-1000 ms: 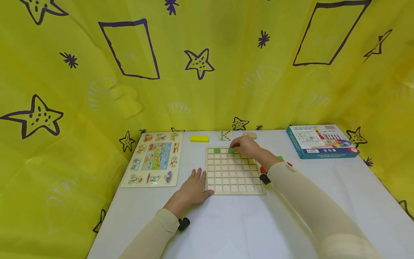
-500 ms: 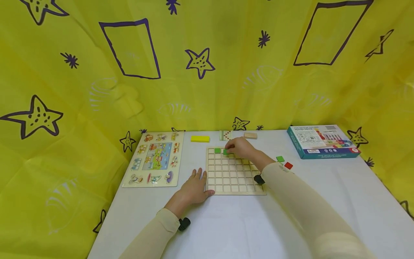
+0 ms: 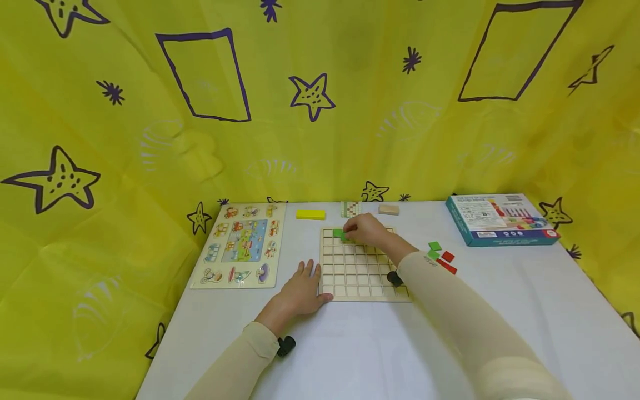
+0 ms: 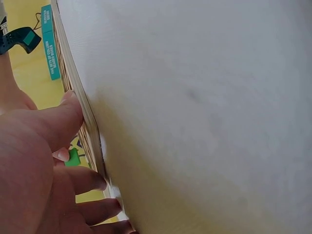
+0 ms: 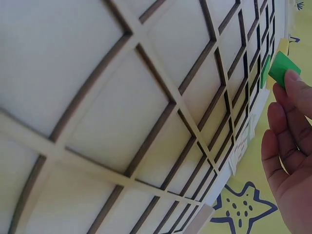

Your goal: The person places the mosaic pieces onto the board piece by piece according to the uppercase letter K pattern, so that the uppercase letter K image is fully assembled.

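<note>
A wooden grid board [image 3: 356,268] lies on the white table. One green square tile [image 3: 337,233] sits in its far row near the left corner. Just right of that tile, my right hand [image 3: 369,230] pinches another green tile [image 5: 284,68] between thumb and forefinger, above the board in the right wrist view. My left hand [image 3: 299,291] rests at the board's near left corner, fingers extended along its left side. In the left wrist view the left thumb [image 4: 73,107] touches the board's edge.
Loose green tiles [image 3: 434,245] and red tiles [image 3: 448,256] lie right of the board. A picture puzzle [image 3: 245,244] is at left. Behind stand a yellow block [image 3: 310,214], a patterned card [image 3: 350,209] and a wooden block [image 3: 389,209]. A boxed set [image 3: 502,219] lies far right.
My right hand has moved left along the board's far row with the pinched green tile, close to the tile in the grid. The left hand has stayed in place.
</note>
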`<state>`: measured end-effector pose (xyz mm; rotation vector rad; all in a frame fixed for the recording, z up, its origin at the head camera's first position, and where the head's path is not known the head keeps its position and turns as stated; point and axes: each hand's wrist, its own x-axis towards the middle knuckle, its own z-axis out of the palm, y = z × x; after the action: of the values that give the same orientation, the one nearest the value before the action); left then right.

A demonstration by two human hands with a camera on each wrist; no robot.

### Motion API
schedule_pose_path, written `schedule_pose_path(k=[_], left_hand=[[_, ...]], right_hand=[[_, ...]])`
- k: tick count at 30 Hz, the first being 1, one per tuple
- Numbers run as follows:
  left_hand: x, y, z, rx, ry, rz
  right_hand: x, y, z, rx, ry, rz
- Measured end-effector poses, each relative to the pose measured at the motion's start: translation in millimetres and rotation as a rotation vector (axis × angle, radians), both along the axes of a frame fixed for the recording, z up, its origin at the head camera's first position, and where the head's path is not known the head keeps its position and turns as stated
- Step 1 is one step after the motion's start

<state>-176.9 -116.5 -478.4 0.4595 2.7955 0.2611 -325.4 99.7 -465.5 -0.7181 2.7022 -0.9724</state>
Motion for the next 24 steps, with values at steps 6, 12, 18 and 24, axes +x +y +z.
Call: schedule_pose_path(k=[6, 12, 18, 24], left_hand=[[0.2, 0, -1.3, -0.012, -0.002, -0.007], [1.0, 0, 0.3, -0.001, -0.003, -0.006], [1.2, 0, 0.0, 0.0, 0.011, -0.016], [0.2, -1, -0.9, -0.003, 0.009, -0.015]], right_hand=[[-0.6, -4, -3.3, 0.016, -0.013, -0.008], [0.6, -8, -5.6, 0.019, -0.011, 0.004], [-1.5, -11, -9.3, 0.014, -0.005, 0.009], [-3.8, -16, -13.1, 0.02, -0.013, 0.007]])
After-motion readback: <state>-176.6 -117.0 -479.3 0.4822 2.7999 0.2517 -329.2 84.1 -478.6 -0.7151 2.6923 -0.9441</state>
